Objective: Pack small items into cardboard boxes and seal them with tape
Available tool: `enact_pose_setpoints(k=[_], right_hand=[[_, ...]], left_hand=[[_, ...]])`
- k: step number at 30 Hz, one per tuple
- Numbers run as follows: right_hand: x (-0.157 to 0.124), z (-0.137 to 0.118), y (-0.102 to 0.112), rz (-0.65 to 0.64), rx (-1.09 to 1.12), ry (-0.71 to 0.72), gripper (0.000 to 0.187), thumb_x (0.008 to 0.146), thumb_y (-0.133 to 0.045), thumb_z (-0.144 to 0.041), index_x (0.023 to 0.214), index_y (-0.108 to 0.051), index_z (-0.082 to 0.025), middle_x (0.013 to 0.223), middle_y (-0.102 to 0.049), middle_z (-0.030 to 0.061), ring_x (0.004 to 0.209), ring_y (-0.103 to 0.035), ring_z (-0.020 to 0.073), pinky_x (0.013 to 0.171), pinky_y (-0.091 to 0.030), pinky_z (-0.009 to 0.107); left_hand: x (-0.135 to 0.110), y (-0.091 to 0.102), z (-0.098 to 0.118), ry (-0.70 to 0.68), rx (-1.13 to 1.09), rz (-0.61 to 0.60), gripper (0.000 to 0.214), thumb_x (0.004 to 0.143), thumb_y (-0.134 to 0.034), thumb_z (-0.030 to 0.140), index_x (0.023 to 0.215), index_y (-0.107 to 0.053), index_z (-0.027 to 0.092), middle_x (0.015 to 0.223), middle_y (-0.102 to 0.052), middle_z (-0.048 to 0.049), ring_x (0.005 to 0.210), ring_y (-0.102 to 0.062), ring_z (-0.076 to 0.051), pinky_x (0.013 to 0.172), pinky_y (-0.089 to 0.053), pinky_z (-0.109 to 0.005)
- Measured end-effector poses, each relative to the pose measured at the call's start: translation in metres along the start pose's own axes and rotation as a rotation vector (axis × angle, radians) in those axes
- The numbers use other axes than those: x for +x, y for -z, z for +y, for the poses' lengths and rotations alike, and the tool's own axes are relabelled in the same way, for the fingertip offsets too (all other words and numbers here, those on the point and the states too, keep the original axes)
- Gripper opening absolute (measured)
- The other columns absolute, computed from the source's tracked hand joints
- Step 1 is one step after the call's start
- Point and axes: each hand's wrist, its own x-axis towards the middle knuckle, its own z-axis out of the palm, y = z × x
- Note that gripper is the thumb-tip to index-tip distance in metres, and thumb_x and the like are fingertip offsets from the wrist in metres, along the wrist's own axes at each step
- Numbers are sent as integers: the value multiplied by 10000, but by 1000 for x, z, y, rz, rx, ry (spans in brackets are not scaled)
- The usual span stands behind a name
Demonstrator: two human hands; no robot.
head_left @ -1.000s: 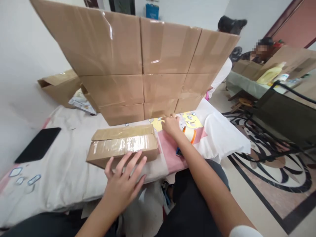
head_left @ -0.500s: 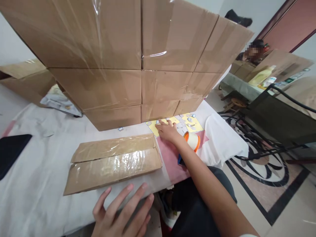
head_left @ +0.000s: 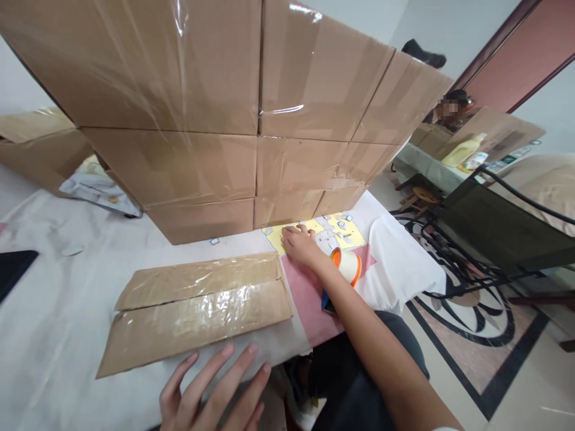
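Note:
My left hand (head_left: 211, 395) is at the bottom of the view, fingers spread, with nothing in it. It is close to the near edge of a flat, tape-covered cardboard piece (head_left: 197, 317) with a lengthwise slit. My right hand (head_left: 300, 244) rests on the yellow patterned part of the tablecloth (head_left: 345, 239), at the foot of the cardboard wall. Its fingers are curled down; anything beneath them is hidden. Beside my right forearm lies a white and orange roll (head_left: 348, 265), with a blue object (head_left: 327, 302) partly hidden below it.
A tall wall of taped cardboard (head_left: 202, 161) stands across the table. A black flat object (head_left: 13, 269) lies at left, near a cardboard box (head_left: 45, 155). A small tag (head_left: 214, 241) lies by the wall. At right are a dark folding chair (head_left: 512, 209) and another person (head_left: 449, 117).
My right hand's fingers have drawn in and curled, over where a small tag showed beside them. My left hand remains spread. The view has shifted slightly.

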Motion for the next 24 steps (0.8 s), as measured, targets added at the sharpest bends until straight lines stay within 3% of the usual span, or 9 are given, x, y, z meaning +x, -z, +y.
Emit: enact_pose_setpoints(k=[3,9,17,21,24], right_hand=[[-1,-1,1,13,-1,1,349,1010,-320,-278,1131,-640,-208,1403,-582,105,1309,-397,388,1012,-332,614],[-3,0,-1,-85,-6,-12,362,990,-357,-302,1211,-634,-226,1529,-465,87,1409,-288,424,1071,-250,647],[0,2,-2,0,15,-15,362,933,-397,-190,1205,-635,-180,1469,-520,123,1275,-454,361,1037,-364,556],[-2,-4,6,284,451,76,317,938,-423,-227,1154,-655,-210,1296,-637,101,1183,-576,236,988,-476,386],[-19,-4,10,427,853,59,230,902,-491,-287,1056,-654,-236,1061,-690,77,973,-657,204,885,-539,361]], left_hand=[[3,2,-2,-27,3,-18,321,832,-672,369,1147,-730,362,1150,-743,-25,1234,-569,-264,1177,-290,-467],[2,2,-5,-44,15,-19,318,832,-667,386,1143,-729,368,1189,-733,-17,1283,-541,-270,1165,-294,-457],[0,0,-1,0,21,-4,300,828,-662,373,1118,-736,368,1208,-730,-18,1286,-546,-277,1159,-301,-470],[1,8,-2,63,23,-3,292,844,-651,359,1124,-735,351,1239,-713,-34,1259,-554,-286,1158,-297,-490],[4,18,-6,60,18,-16,306,839,-665,363,1138,-732,354,1260,-698,-42,1231,-560,-299,1154,-304,-500]])
